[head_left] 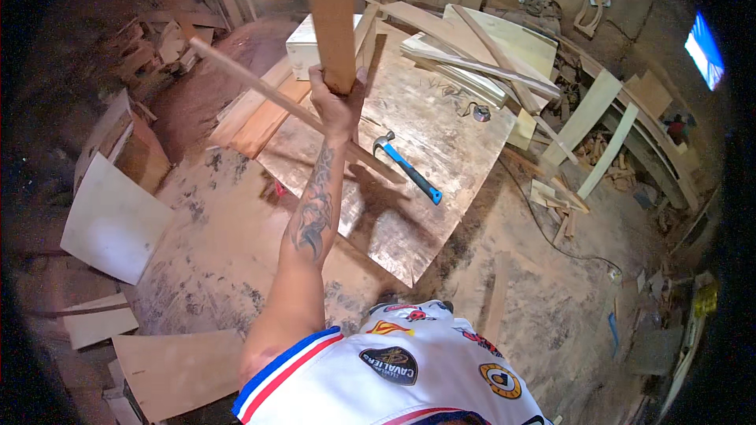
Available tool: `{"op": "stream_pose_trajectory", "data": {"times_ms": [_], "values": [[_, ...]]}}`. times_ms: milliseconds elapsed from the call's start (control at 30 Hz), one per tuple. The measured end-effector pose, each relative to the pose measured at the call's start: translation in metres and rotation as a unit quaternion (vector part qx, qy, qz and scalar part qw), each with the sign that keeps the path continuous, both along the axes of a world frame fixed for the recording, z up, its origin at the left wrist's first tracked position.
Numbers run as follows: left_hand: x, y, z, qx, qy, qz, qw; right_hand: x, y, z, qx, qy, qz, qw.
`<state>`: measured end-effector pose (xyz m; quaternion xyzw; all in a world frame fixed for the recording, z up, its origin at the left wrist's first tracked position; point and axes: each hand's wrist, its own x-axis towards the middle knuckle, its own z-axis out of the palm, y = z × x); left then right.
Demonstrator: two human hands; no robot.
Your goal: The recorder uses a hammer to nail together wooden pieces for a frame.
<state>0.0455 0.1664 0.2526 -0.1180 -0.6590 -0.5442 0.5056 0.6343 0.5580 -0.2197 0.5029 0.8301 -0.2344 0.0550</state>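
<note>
My left hand [339, 106] is closed round the lower end of a wide wooden board [332, 24], which rises past the top of the view. My tattooed left forearm reaches up to it over the worktable. A long thin wooden strip [256, 83] slants behind my wrist; whether it touches anything there I cannot tell. Under the hand stands a worktable sheet [394, 248], dusty and worn. On it lies a claw hammer [407, 167] with a blue and black handle, just right of my arm. My right hand is out of view.
A pale box [302, 49] and reddish planks [256, 122] sit at the table's left side. Stacked boards [465, 71] cover its far right, near a small round dark object [480, 113]. A cable [543, 232] crosses the floor. Plywood pieces [114, 220] lie at left.
</note>
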Motion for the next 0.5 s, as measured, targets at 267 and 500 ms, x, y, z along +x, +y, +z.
{"op": "stream_pose_trajectory", "data": {"times_ms": [267, 500], "values": [[0.061, 0.002, 0.032, 0.128, 0.101, -0.24, 0.957, -0.092, 0.044, 0.02, -0.229, 0.369, -0.097, 0.896], [0.107, -0.02, -0.081, 0.224, -0.289, -0.161, 0.917, -0.161, 0.039, 0.156, -0.091, 0.381, 0.145, 0.908]]}}
